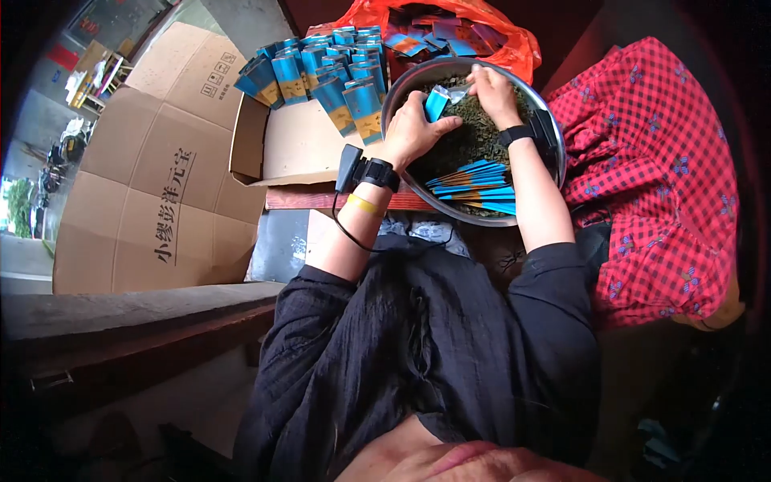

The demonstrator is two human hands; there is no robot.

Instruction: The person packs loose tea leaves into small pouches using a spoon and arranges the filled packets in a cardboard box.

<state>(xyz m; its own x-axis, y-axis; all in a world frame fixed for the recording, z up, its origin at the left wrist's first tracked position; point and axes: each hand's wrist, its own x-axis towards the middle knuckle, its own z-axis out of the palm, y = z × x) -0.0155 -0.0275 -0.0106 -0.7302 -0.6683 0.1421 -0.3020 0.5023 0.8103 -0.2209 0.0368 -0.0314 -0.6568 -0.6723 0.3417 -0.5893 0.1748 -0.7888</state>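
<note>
Head view: at far left we see cardboard [152, 161], then a box [301, 149] crowded with filled-looking blue packs [365, 104]. Next, our left hand [414, 135] grips a blue pouch [436, 103], tipped over the leaves [470, 140] in the bowl [390, 102]. Flat sleeves [475, 183] lie fanned on the leaves nearest us, and a red bag [524, 50] of more packs sits behind the rim. Clear film [458, 94] shows beside the pouch, by our curled right hand [495, 96]; whether its fingers pinch it, we cannot tell. We seem to be handling film and pouch together, which calls for a steady left grip and light right fingertips. Rightmost lies checked cloth [658, 185].
</note>
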